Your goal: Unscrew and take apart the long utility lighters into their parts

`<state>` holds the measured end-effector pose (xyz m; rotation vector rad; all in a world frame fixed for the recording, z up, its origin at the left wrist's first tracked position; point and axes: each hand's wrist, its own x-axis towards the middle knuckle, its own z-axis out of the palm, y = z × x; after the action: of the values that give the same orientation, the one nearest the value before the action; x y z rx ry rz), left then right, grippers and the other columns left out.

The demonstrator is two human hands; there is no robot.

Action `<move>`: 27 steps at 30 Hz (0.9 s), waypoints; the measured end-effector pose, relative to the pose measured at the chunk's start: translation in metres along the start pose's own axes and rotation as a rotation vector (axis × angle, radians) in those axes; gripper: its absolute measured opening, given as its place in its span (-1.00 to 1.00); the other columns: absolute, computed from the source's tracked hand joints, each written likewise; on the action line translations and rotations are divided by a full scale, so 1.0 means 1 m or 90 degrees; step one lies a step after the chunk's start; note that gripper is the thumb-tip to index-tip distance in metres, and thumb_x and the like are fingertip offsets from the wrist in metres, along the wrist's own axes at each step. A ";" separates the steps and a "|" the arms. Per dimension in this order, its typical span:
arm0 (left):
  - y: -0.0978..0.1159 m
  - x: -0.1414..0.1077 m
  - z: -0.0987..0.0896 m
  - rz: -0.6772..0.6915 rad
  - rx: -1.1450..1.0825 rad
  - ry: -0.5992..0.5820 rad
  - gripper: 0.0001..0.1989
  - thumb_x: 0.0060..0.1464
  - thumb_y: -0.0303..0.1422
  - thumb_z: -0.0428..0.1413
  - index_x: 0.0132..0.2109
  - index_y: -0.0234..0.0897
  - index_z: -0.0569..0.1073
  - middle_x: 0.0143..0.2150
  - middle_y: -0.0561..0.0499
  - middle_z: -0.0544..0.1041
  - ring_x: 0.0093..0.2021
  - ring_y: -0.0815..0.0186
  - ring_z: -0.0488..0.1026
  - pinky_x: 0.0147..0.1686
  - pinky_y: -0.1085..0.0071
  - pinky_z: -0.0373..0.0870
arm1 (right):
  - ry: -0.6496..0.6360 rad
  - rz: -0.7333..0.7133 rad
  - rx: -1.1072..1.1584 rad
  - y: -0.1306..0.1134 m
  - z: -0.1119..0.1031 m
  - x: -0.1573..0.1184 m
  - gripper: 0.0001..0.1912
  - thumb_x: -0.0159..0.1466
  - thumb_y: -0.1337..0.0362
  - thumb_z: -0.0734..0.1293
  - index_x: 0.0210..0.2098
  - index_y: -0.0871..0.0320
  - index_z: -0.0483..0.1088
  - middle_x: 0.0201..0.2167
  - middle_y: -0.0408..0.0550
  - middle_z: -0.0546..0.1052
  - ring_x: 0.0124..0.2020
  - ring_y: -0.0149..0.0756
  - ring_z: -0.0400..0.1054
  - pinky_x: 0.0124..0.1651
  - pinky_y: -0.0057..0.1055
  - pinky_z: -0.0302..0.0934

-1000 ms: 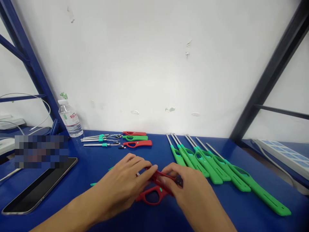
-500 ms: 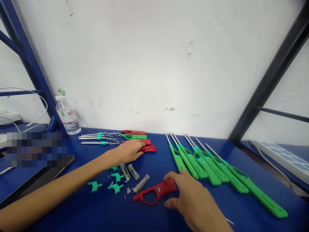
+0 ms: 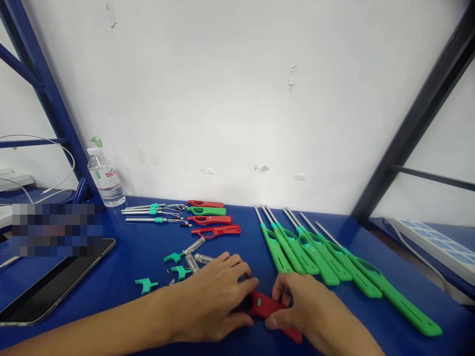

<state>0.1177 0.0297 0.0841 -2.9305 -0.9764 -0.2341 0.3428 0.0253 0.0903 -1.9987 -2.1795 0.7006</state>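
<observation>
A red lighter casing (image 3: 265, 307) lies at the near middle of the blue table, between both hands. My left hand (image 3: 218, 296) is closed round its left end and covers the trigger loop. My right hand (image 3: 304, 309) grips the handle between thumb and fingers. Left of the hands are turquoise trigger pieces (image 3: 146, 285) and clear fuel tanks (image 3: 193, 246), partly covered by my left hand. Further back lie red casings (image 3: 222, 229), a green casing (image 3: 218, 211) and metal rods with wires (image 3: 143, 219).
Several green long-necked lighters (image 3: 330, 262) lie slanted on the right. A black phone (image 3: 59, 282) rests at the left edge. Behind it stands a water bottle (image 3: 107, 180) by the wall (image 3: 237, 99). Metal posts (image 3: 401, 123) flank the table.
My left hand has come from the back casings toward me and taken hold of the near red casing. My right hand has closed on its handle, and the casing has shifted right and turned.
</observation>
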 end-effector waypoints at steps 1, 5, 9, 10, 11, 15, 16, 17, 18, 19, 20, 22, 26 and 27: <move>0.003 0.001 0.003 0.009 0.012 -0.005 -0.52 0.28 -0.07 0.30 0.20 -0.25 0.50 0.05 -0.09 0.61 0.03 0.09 0.55 0.12 0.13 0.45 | -0.005 -0.003 -0.001 -0.001 -0.002 -0.002 -0.82 0.10 0.39 0.53 -0.33 0.00 0.59 -0.31 -0.16 0.68 -0.26 -0.14 0.56 -0.32 -0.35 0.07; 0.010 0.004 0.009 0.027 0.057 -0.016 -0.62 0.34 -0.17 0.25 0.15 -0.31 0.51 -0.02 -0.10 0.61 -0.04 0.07 0.55 0.02 0.09 0.46 | -0.017 -0.014 -0.012 -0.001 -0.005 -0.002 -0.83 0.11 0.41 0.51 -0.35 0.01 0.57 -0.32 -0.14 0.69 -0.26 -0.08 0.56 -0.30 -0.32 0.09; 0.011 0.004 -0.003 0.001 0.076 -0.016 -0.74 0.35 -0.24 0.22 0.08 -0.28 0.52 -0.01 -0.09 0.58 -0.04 0.05 0.53 -0.03 0.08 0.49 | 0.039 -0.091 0.043 0.009 -0.005 0.001 -0.89 0.21 0.35 0.44 -0.34 -0.03 0.56 -0.34 -0.15 0.69 -0.28 -0.09 0.56 -0.24 -0.27 0.17; 0.008 0.004 -0.008 -0.023 0.079 -0.012 -0.76 0.36 -0.26 0.21 0.08 -0.27 0.52 0.01 -0.11 0.57 -0.02 0.04 0.52 -0.02 0.07 0.50 | 0.089 -0.111 0.068 0.011 -0.005 0.001 -0.93 0.26 0.28 0.42 -0.32 -0.05 0.56 -0.33 -0.14 0.68 -0.28 -0.09 0.55 -0.22 -0.26 0.20; 0.002 0.005 -0.014 -0.054 0.081 -0.007 -0.76 0.37 -0.28 0.20 0.09 -0.28 0.52 0.04 -0.14 0.56 0.01 0.02 0.52 0.01 0.05 0.51 | 0.155 -0.117 0.090 0.013 -0.006 0.001 -0.94 0.31 0.18 0.40 -0.28 -0.06 0.57 -0.31 -0.14 0.67 -0.28 -0.09 0.54 -0.21 -0.25 0.22; -0.041 0.013 -0.027 -0.207 0.093 0.011 -0.70 0.37 -0.28 0.23 0.17 -0.28 0.49 0.21 -0.14 0.51 0.21 0.04 0.48 0.18 -0.04 0.48 | 0.381 -0.045 0.115 0.010 -0.011 -0.003 -0.69 0.39 -0.12 0.28 -0.23 -0.10 0.54 -0.33 -0.16 0.60 -0.45 -0.15 0.41 -0.35 -0.28 0.16; -0.054 0.016 -0.027 -0.238 0.092 0.006 -0.69 0.37 -0.24 0.23 0.17 -0.26 0.50 0.21 -0.12 0.52 0.19 0.06 0.51 0.16 -0.02 0.51 | 0.393 -0.040 0.115 0.008 -0.012 -0.004 -0.66 0.39 -0.14 0.27 -0.23 -0.10 0.53 -0.36 -0.17 0.58 -0.50 -0.18 0.35 -0.39 -0.29 0.12; -0.068 0.019 -0.026 -0.271 0.094 -0.001 -0.66 0.38 -0.22 0.23 0.20 -0.24 0.49 0.20 -0.12 0.53 0.16 0.08 0.53 0.13 0.00 0.54 | 0.393 -0.045 0.118 0.006 -0.012 -0.004 -0.66 0.40 -0.14 0.26 -0.24 -0.10 0.53 -0.38 -0.18 0.57 -0.53 -0.21 0.30 -0.41 -0.30 0.10; -0.080 0.022 -0.024 -0.295 0.095 -0.012 -0.64 0.38 -0.22 0.23 0.22 -0.24 0.48 0.20 -0.12 0.54 0.13 0.09 0.55 0.10 0.01 0.56 | 0.386 -0.057 0.122 0.005 -0.012 -0.005 -0.65 0.42 -0.13 0.26 -0.25 -0.09 0.53 -0.39 -0.18 0.56 -0.55 -0.23 0.27 -0.41 -0.31 0.09; -0.090 0.025 -0.022 -0.316 0.094 -0.027 -0.64 0.38 -0.21 0.23 0.22 -0.25 0.48 0.20 -0.12 0.54 0.13 0.09 0.56 0.10 0.01 0.57 | 0.379 -0.070 0.126 0.003 -0.012 -0.005 -0.66 0.43 -0.12 0.26 -0.26 -0.09 0.52 -0.40 -0.19 0.55 -0.55 -0.24 0.26 -0.41 -0.31 0.09; -0.099 0.028 -0.019 -0.331 0.089 -0.047 -0.64 0.38 -0.20 0.23 0.21 -0.25 0.49 0.18 -0.12 0.55 0.11 0.11 0.57 0.08 0.02 0.58 | 0.374 -0.082 0.127 0.001 -0.010 -0.005 -0.66 0.44 -0.11 0.26 -0.27 -0.09 0.52 -0.40 -0.19 0.55 -0.55 -0.24 0.26 -0.41 -0.32 0.09; -0.110 0.032 -0.013 -0.353 0.076 -0.086 -0.65 0.38 -0.19 0.24 0.18 -0.26 0.50 0.16 -0.11 0.56 0.06 0.13 0.58 0.05 0.06 0.60 | 0.371 -0.102 0.125 -0.003 -0.007 -0.004 -0.68 0.45 -0.07 0.26 -0.28 -0.08 0.53 -0.42 -0.18 0.54 -0.54 -0.24 0.27 -0.40 -0.33 0.10; -0.113 0.032 -0.006 -0.375 0.057 -0.123 -0.67 0.38 -0.19 0.23 0.17 -0.25 0.51 0.14 -0.10 0.57 0.03 0.15 0.59 0.01 0.10 0.61 | 0.343 -0.100 0.140 -0.012 -0.005 -0.003 -0.67 0.42 -0.07 0.27 -0.31 -0.07 0.53 -0.41 -0.16 0.54 -0.52 -0.22 0.30 -0.39 -0.31 0.10; -0.112 0.031 -0.005 -0.378 0.056 -0.124 -0.67 0.38 -0.19 0.23 0.16 -0.25 0.51 0.13 -0.10 0.57 0.03 0.16 0.59 0.01 0.10 0.61 | 0.325 -0.092 0.148 -0.014 -0.006 -0.004 -0.66 0.41 -0.08 0.26 -0.32 -0.08 0.53 -0.40 -0.15 0.55 -0.50 -0.21 0.31 -0.38 -0.30 0.10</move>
<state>0.0748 0.1374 0.0935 -2.5402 -1.8138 0.0817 0.3325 0.0229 0.1017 -1.6559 -1.8234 0.3505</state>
